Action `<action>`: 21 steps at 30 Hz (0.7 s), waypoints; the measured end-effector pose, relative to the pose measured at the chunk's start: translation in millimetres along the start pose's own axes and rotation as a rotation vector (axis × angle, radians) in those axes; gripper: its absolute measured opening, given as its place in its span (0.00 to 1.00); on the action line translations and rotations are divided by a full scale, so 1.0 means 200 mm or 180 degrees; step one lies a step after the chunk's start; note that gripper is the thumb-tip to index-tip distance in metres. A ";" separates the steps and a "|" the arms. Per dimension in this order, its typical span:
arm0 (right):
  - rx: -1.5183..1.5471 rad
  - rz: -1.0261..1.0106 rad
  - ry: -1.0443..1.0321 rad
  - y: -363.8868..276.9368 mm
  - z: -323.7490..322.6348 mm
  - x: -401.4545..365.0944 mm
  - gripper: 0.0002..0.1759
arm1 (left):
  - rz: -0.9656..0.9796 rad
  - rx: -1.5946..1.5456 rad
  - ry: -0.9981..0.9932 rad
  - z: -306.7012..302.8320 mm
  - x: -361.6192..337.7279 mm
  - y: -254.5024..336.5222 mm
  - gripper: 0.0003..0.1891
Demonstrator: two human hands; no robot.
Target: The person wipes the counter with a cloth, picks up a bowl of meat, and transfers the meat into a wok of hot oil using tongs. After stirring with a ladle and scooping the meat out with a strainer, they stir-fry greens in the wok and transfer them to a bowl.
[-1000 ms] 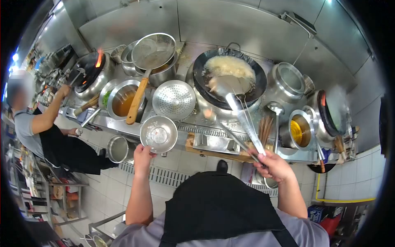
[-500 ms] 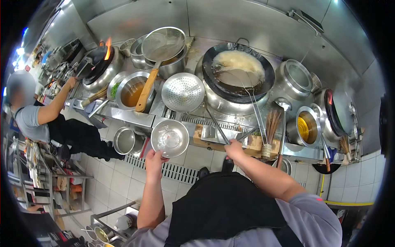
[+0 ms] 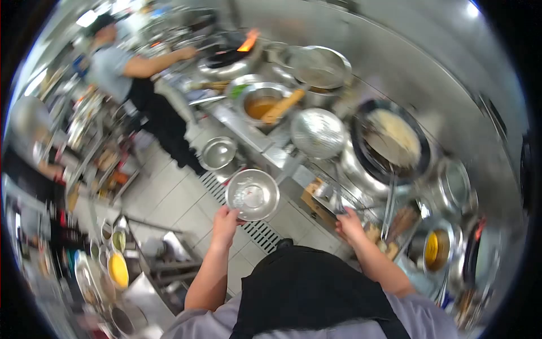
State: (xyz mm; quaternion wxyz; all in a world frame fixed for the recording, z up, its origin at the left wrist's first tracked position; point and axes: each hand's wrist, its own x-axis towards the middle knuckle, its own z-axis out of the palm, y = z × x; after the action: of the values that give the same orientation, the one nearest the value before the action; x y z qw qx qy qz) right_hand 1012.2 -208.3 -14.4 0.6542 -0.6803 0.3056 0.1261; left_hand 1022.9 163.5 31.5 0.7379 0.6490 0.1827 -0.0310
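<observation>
My left hand (image 3: 227, 224) grips the rim of a shiny metal bowl (image 3: 252, 195), which hangs over the floor drain. Farther right, my right hand (image 3: 349, 222) is closed at the stove's front edge, by a small metal container (image 3: 324, 192); blur hides what its fingers hold. Beyond lies a round perforated strainer (image 3: 318, 134). To its right a black wok (image 3: 361, 135) holds pale frothy food (image 3: 395, 127) and a wire skimmer (image 3: 389, 179).
A co-worker (image 3: 132, 68) stands at upper left by a wok with a flame (image 3: 248, 40). Pots with brown liquid (image 3: 261, 107) and yellow liquid (image 3: 433, 248) sit on the stove. A cart with containers (image 3: 118, 270) stands at lower left.
The view has swung left, showing more of the co-worker and the cart. The bowl stays in my left hand. The long metal rod seen at my right hand earlier cannot be made out clearly.
</observation>
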 end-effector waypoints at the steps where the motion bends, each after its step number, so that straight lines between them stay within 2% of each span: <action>1: -0.0142 -0.0142 -0.0160 0.01 -0.02 -0.02 0.31 | 0.0058 -0.0102 0.0264 -0.02 -0.06 -0.03 0.11; 3: -0.0365 -0.0414 -0.0729 0.08 -0.09 0.00 0.28 | -0.0073 -0.0037 0.0212 -0.04 -0.18 -0.07 0.10; 6: -0.0818 -0.0464 -0.1549 0.03 -0.11 -0.14 0.23 | -0.0244 -0.0273 0.0601 0.01 -0.42 -0.11 0.10; 7: -0.0824 -0.0416 -0.1865 0.02 -0.10 -0.20 0.22 | -0.0360 -0.0398 0.0660 0.03 -0.50 -0.14 0.11; 8: -0.0853 -0.0333 -0.2209 0.02 -0.10 -0.24 0.20 | -0.0365 -0.0522 0.0988 0.06 -0.58 -0.17 0.11; 10: -0.1075 -0.0148 -0.2685 0.05 -0.09 -0.27 0.19 | -0.0511 -0.0595 0.0767 0.09 -0.73 -0.26 0.14; 12: -0.1330 0.0143 -0.3130 0.10 -0.07 -0.29 0.19 | -0.0569 -0.0664 0.0804 0.12 -0.92 -0.34 0.13; 13: -0.1351 0.0136 -0.3233 0.12 -0.06 -0.29 0.18 | -0.0607 -0.0793 0.1127 0.14 -1.04 -0.39 0.13; 15: -0.1383 0.0104 -0.3422 0.16 -0.04 -0.29 0.18 | -0.0745 -0.0986 0.1153 0.14 -1.20 -0.43 0.11; 19: -0.1779 0.0144 -0.3751 0.11 0.06 -0.38 0.18 | -0.0712 -0.1260 0.1816 0.08 -1.56 -0.55 0.10; 21: -0.1937 0.0080 -0.3819 0.10 0.11 -0.40 0.17 | -0.0565 -0.1515 0.2457 0.03 -1.74 -0.59 0.09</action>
State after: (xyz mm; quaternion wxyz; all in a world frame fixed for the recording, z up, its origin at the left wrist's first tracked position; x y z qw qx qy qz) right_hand 942.8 -166.4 12.2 0.4882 -0.6427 -0.1521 0.5704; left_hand 667.8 72.0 28.7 0.7388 0.4074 0.5010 0.1928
